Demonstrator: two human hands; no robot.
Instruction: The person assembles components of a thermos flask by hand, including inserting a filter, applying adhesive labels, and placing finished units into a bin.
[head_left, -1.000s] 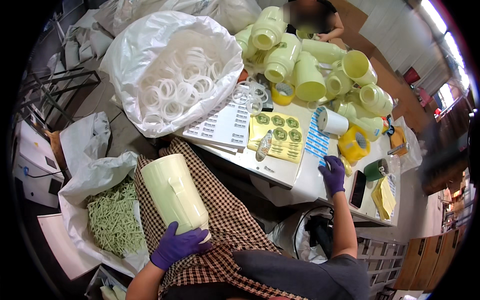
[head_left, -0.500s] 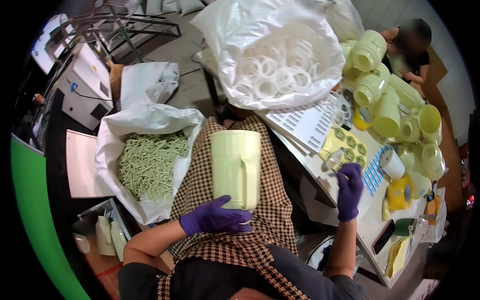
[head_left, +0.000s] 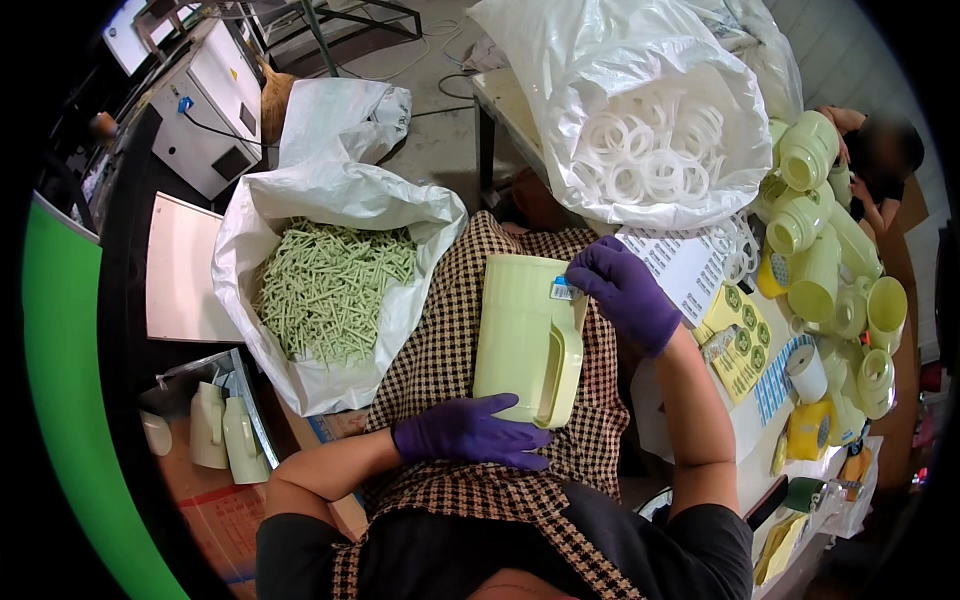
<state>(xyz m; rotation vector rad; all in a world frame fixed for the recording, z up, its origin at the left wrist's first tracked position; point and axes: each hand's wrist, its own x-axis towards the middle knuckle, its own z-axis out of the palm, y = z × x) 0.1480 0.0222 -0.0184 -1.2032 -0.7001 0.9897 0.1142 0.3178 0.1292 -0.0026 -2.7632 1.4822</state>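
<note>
A pale yellow-green plastic jug (head_left: 512, 330) stands on my checked apron (head_left: 440, 320), its handle turned to the right. My left hand (head_left: 468, 432), in a purple glove, holds the jug's base, thumb on its wall and fingers stretched beneath. Near the rim, a small blue-and-white sticker (head_left: 562, 289) lies against the jug above the handle. Closed in a pinch, my gloved right hand (head_left: 632, 298) is at this sticker's edge; its fingertips partly hide the contact.
An open white sack (head_left: 335, 190) of light-green sticks is left of my lap. A sack (head_left: 545, 130) of translucent rings stands far right, near label sheets (head_left: 735, 340) and several jug bodies (head_left: 815, 285) on the table. Another person (head_left: 868, 185) sits at the far right.
My right hand has moved left from the sticker sheets on the table to the jug's upper side, where a sticker now shows. The jug has tilted slightly, and the whole view has shifted.
</note>
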